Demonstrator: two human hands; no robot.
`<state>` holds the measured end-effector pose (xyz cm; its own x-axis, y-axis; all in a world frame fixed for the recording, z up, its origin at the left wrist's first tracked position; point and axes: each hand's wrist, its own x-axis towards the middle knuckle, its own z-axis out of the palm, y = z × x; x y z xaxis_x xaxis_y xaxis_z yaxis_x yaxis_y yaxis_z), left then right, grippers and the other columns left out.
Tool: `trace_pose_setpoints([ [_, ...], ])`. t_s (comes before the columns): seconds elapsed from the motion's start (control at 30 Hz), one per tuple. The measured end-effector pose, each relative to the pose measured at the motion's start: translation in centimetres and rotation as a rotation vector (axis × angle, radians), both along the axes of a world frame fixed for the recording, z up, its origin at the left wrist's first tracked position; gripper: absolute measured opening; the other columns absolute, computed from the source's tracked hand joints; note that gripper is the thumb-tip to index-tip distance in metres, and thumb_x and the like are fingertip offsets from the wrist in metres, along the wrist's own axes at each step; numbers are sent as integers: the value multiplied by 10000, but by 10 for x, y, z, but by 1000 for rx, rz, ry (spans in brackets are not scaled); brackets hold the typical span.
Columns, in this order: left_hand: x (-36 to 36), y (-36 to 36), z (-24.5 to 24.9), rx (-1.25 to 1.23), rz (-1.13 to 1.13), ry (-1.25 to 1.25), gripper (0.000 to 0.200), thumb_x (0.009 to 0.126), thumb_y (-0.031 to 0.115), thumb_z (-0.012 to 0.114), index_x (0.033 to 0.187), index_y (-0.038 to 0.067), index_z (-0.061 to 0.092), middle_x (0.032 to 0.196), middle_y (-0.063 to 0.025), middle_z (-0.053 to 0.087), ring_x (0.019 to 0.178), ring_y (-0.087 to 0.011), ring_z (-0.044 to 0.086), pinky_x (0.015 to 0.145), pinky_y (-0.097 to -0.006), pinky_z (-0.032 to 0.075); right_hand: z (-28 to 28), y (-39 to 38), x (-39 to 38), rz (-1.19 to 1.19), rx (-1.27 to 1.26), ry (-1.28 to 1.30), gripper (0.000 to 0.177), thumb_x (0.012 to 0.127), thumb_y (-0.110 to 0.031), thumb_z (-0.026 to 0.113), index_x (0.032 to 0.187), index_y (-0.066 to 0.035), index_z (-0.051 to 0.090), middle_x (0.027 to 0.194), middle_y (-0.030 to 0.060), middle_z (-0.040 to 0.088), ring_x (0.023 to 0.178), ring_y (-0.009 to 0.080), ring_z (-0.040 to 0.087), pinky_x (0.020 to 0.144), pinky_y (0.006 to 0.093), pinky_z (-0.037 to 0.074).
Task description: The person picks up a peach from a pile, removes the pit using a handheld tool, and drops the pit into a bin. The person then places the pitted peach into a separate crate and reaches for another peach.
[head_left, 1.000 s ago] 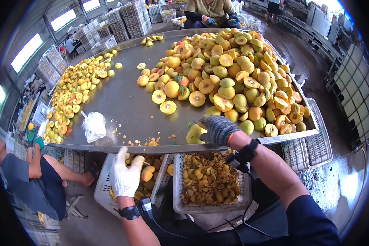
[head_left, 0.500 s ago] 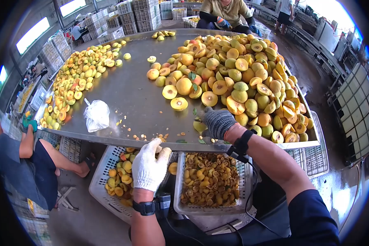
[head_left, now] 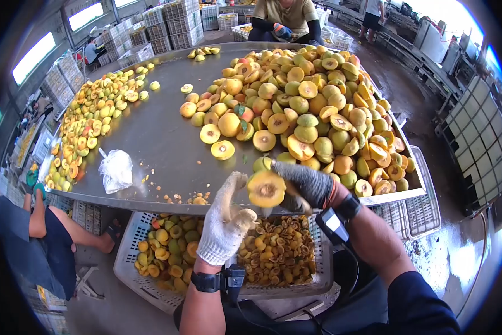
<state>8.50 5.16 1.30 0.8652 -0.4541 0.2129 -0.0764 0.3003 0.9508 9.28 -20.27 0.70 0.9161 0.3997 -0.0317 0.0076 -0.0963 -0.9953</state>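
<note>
My right hand (head_left: 311, 183), in a dark grey knitted glove, grips a halved yellow peach (head_left: 265, 188) above the table's near edge. The peach's cut face points toward me and shows a brown centre. Any tool in the right hand is hidden. Just left of the peach, my left hand (head_left: 224, 228) wears a white glove with tan fingertips. Its thumb and fingers are apart, with nothing between them. A large heap of peaches (head_left: 312, 106), many halved, lies beyond my right hand on the metal table (head_left: 173, 123).
Under the near edge stand a crate (head_left: 129, 259) of peach halves and another crate (head_left: 295, 290) of small brownish pieces. A white plastic bag (head_left: 116, 172) and fruit scraps lie on the table. One person sits at the left, another across the table.
My right hand has come up from the table beside the heap, now with a peach half. The left hand has moved from the table edge toward it and opened. The view has shifted slightly.
</note>
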Motion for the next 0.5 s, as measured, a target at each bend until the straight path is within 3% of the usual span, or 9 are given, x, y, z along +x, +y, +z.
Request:
trace_pose_setpoints([
  [0.07,-4,-17,5,85,-137,28,680,953,280,707,1486,-1,392,1336,-99,586,1029,-140,629,808,-255,554,-12,0,-33,27,-259,-516,495,1026,-27,484,1513,-29,397,1534,99,454,1391,200,445,1174,325,332],
  [0.1,-5,-22,3,195,-125,90,650,957,270,701,1465,-9,408,1304,-105,602,1053,-154,628,822,-267,558,-12,-1,-46,-24,-249,-445,469,1036,-62,490,1497,-21,417,1520,102,465,1383,188,447,1173,317,326],
  [0.2,-4,-42,-15,258,-31,66,571,980,360,645,1413,30,474,1232,-101,637,963,-155,659,697,-256,563,13,16,-73,-279,201,116,472,1023,-295,584,1392,-4,541,1171,117,667,997,133,630,881,273,504],
  [0.27,-11,-57,-18,132,-10,103,547,992,428,609,1379,54,507,1194,-102,654,893,-156,679,608,-238,559,13,-8,-71,-203,131,455,514,989,-390,632,1351,-27,592,964,93,718,758,97,644,678,248,528],
  [0.3,-16,-64,-17,32,-31,183,542,993,446,598,1360,55,516,1177,-108,663,879,-163,684,589,-231,555,11,-6,-73,-322,36,304,513,942,-421,686,1304,-60,644,758,46,697,552,77,560,510,230,444],
  [0.33,-20,-71,-18,-67,-50,264,539,995,464,587,1341,55,524,1159,-115,672,866,-170,688,569,-224,551,17,-9,-74,-289,26,313,496,941,-416,688,1296,-71,653,768,51,700,562,75,567,517,228,448],
  [0.37,-23,-77,-21,-182,-100,364,574,1007,558,494,1312,73,529,1160,-125,675,867,-199,699,570,-238,564,26,-14,-74,-253,17,324,479,940,-412,690,1287,-83,662,778,57,702,573,74,573,524,227,452],
  [0.47,-11,-66,-32,-469,-530,765,562,1002,544,518,1324,84,524,1187,-127,659,897,-244,698,698,-294,594,35,-15,-73,-270,-116,292,502,924,-407,711,1290,-67,655,839,85,715,675,124,627,615,295,511],
  [0.5,-3,-64,-49,-535,-655,800,562,1010,579,460,1331,122,531,1263,-141,637,973,-261,685,708,-322,596,29,-16,-71,-290,-163,219,504,921,-402,715,1283,-58,654,869,89,720,716,138,638,647,316,522],
])
